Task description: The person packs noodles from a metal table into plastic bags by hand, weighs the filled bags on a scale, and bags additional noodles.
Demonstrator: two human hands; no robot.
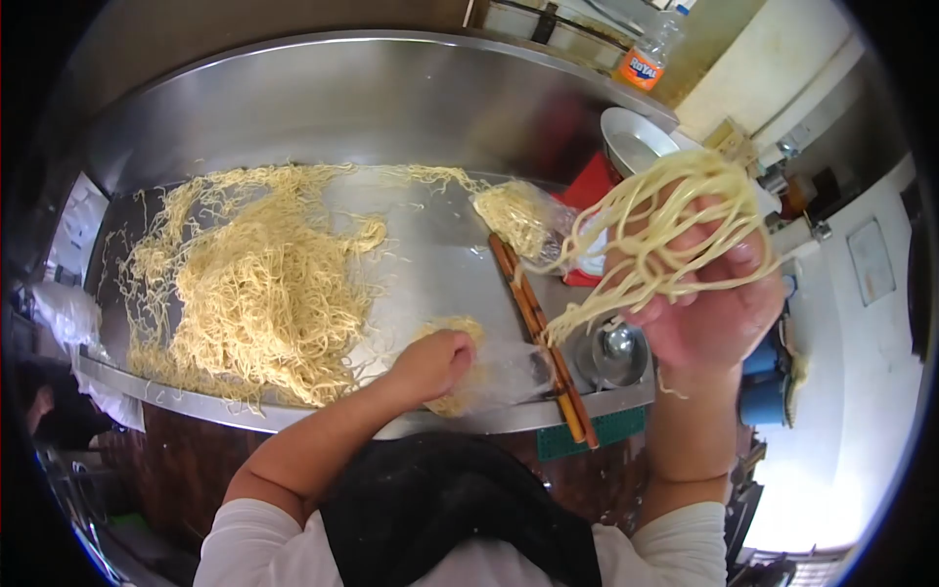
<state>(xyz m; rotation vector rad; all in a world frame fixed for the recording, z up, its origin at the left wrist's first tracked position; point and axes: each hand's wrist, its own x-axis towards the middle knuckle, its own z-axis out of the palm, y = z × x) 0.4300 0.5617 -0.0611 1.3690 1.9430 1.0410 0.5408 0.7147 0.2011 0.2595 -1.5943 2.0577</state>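
Note:
My right hand (pixel 709 284) is raised close to the camera at the right, its fingers curled under a loose tangle of noodles (pixel 675 215) whose strands hang to the left. Down at the tray's front edge, my left hand (pixel 435 367) is closed at a clear plastic bag (pixel 504 372) with noodles in it; what the fingers grip is too hidden to name. A big heap of noodles (pixel 269 298) lies on the left part of the steel tray (pixel 421 274). Another bag of noodles (pixel 515 217) rests near the tray's back right.
Two brown sticks (pixel 543 338) lie slanting across the tray's right part. Beyond them are a metal bowl (pixel 614 352), a red scale (pixel 590 186) with a round metal pan (pixel 634 140), and an orange-labelled bottle (pixel 646 61). The tray has a raised steel back wall (pixel 372 103).

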